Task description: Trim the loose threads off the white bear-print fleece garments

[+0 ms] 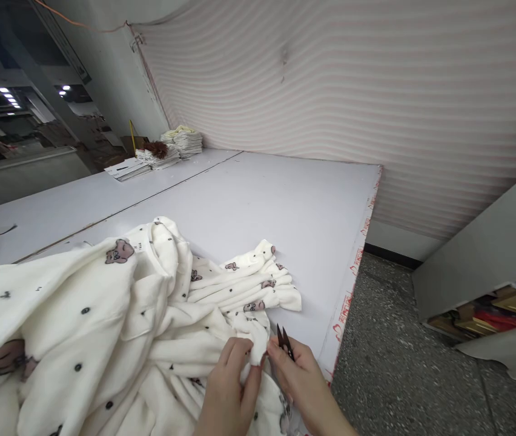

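Note:
A white plush garment (149, 321) printed with brownish bears and black dots lies bunched over the near left of the table. My left hand (232, 378) pinches a folded edge of it between thumb and fingers. Close beside it on the right, my right hand (301, 378) is closed around small dark thread snips (285, 342), whose pointed blades stick up past the fingers, slightly apart. The right thumb and forefinger also touch the cloth edge. A gathered part (258, 281) of the garment spreads on the tabletop beyond my hands. The snips' handles are hidden in my palm.
The pale table (276, 200) ends on the right at an edge with red-printed tape (353, 272). Folded fabric stacks (185, 142) and papers (128, 168) sit at the far left. A striped cloth sheet (330, 85) hangs behind. A grey cabinet (480, 242) stands on the speckled floor at right.

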The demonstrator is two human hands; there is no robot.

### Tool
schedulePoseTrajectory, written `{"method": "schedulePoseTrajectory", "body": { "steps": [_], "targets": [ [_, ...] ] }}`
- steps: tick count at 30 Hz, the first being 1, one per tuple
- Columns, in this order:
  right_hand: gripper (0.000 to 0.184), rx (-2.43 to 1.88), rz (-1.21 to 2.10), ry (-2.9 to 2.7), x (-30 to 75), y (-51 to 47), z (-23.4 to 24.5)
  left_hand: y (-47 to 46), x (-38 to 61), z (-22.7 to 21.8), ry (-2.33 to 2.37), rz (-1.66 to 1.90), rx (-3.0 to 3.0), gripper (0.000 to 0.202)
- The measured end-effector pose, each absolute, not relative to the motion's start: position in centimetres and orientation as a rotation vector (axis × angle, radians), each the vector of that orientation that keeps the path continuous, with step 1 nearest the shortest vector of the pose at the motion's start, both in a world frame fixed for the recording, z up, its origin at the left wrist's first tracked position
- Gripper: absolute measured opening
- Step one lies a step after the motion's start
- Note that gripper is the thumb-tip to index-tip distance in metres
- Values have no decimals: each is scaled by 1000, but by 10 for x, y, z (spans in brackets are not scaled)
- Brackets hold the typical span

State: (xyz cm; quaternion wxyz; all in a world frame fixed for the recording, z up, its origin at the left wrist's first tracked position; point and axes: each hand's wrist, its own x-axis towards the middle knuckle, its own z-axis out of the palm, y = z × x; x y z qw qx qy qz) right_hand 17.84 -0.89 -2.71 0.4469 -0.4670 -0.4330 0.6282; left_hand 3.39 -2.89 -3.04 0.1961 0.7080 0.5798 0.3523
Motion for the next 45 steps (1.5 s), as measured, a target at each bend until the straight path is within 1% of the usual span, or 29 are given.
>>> {"method": "schedulePoseTrajectory", "body": {
  "steps": [2,4,6,11,17,23,32,36,41,45],
  "targets": [
    [30,-1233,1317,-1294,185,-12,-19,-31,29,-29,1601,1011,2051,13],
    [23,-1318,1175,-1463,195,-12,-10,-33,26,-30,1590,1016,2117,15],
    [15,-1352,1174,-1599,205,-12,-3,-34,24,-30,1580,1020,2169,16],
    [21,-1292,1164,-1890,211,-6,12,-36,24,-31,1591,1018,2243,21],
    [20,-1335,1165,-1934,211,3,17,-37,20,-34,1611,961,2330,26],
    [20,-1283,1208,-2025,214,12,21,-37,19,-36,1618,921,2401,30],
    [19,-1269,1026,-2175,214,14,29,-39,18,-38,1610,940,2395,32],
    [19,-1294,1007,-2204,214,16,31,-40,19,-39,1636,1019,2315,33],
    [20,-1300,1060,-2167,217,10,30,-40,20,-38,1638,1020,2309,32],
    [19,-1304,955,-2267,215,5,30,-40,20,-37,1654,1011,2318,31]
  ]
}}
